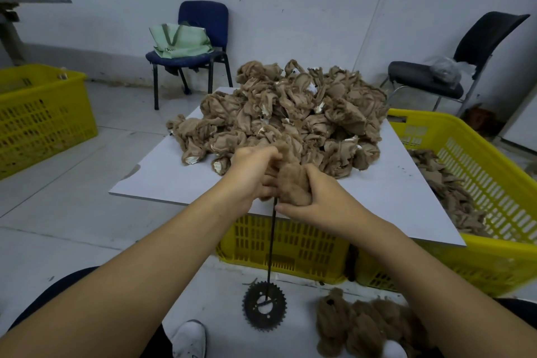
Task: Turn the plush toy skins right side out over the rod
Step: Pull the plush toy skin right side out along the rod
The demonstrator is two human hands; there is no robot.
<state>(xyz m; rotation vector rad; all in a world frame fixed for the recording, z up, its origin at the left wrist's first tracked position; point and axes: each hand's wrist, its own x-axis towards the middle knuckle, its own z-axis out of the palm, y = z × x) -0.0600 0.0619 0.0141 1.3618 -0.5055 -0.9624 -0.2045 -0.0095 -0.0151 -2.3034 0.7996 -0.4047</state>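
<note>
Working a plush skin (292,183) down over the top of the rod (271,244), both hands are closed round it — the left hand (252,174) grips the far, upper part, the right hand (313,197) wraps the furry bulge just beside the rod. The rod stands on a toothed gear base (264,306) on the floor, near the person. To do this well, I judge, keep the skin centred on the rod's tip and pull evenly downward with both hands, so the fabric rolls rather than bunches. Unturned skins lie in a pile (290,113) on the white board (392,195) beyond; finished furry ones (360,325) lie near right on the floor.
</note>
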